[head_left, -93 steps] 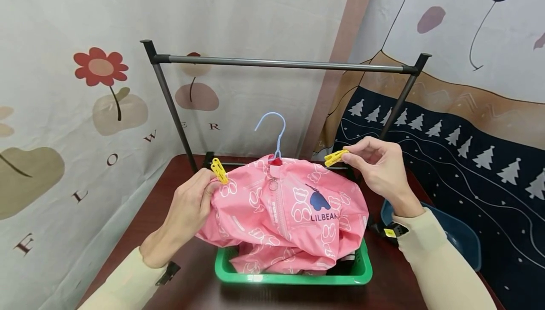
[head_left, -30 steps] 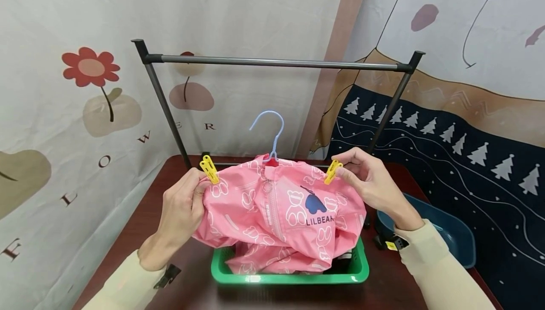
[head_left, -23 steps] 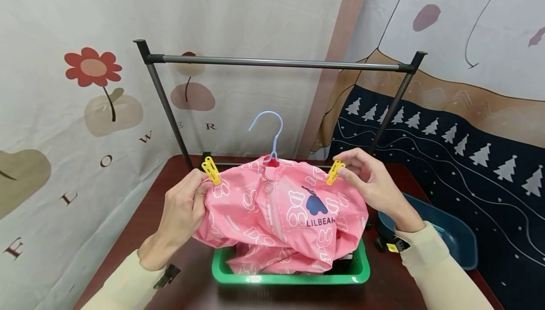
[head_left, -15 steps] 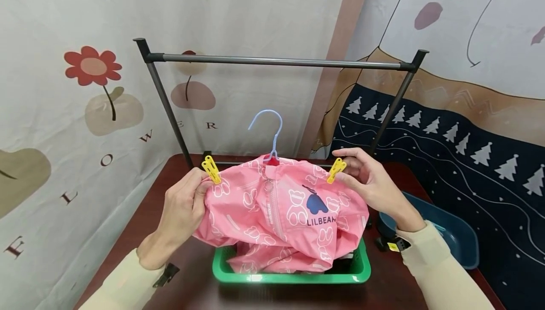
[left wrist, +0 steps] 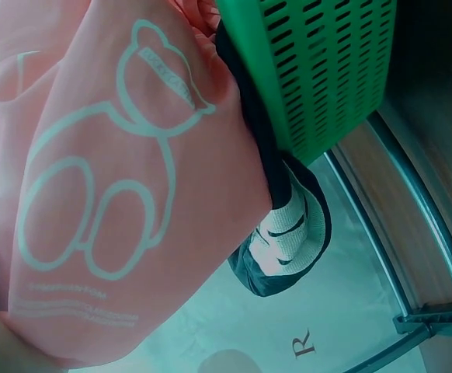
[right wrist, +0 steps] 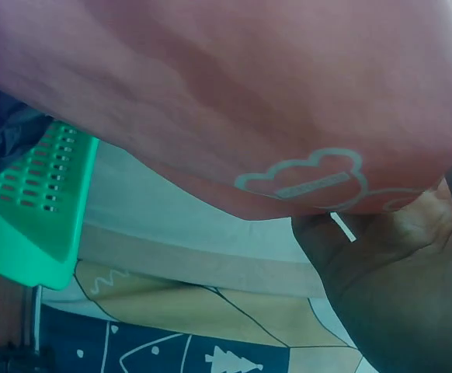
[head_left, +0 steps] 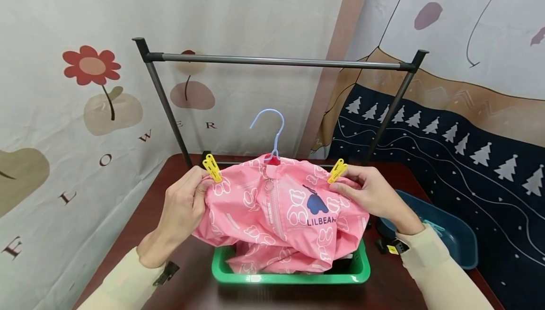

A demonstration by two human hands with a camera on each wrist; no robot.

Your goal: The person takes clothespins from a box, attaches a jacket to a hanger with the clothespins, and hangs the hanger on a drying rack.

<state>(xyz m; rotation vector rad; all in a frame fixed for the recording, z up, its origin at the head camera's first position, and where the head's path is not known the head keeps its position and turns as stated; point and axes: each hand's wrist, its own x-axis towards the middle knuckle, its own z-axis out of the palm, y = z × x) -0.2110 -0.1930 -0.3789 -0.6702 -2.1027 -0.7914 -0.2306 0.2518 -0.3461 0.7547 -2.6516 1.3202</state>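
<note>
The pink jacket (head_left: 283, 210) is spread upright between the two hands above the bench (head_left: 193, 279), its shoulders lifted and its lower part bunched over and into the opening of the green basket (head_left: 294, 279). The left hand (head_left: 183, 201) is closed in a pinch on one shoulder, thumb in front, just beside the left clothespin (head_left: 212, 168); the right hand (head_left: 370, 189) pinches the other shoulder more loosely, its thumb laid along the front and the fingers largely out of sight behind the cloth, next to the right clothespin (head_left: 337, 171). The blue hanger (head_left: 277, 137) shows only its hook, rising from the collar; its arms are hidden inside. The fabric looks thin, smooth and light, so it should weigh little, fold readily and perhaps slide on the hanger if only the cloth is held. It does not look fragile, though the zip down the front may make that strip stiffer than the sleeves. The surest hold is probably the one at the shoulders, taking cloth and hanger arm together, or else the neck of the hook below its curve. The clothespins would make poor handles, since a tug or squeeze there could free them from the cloth.
</note>
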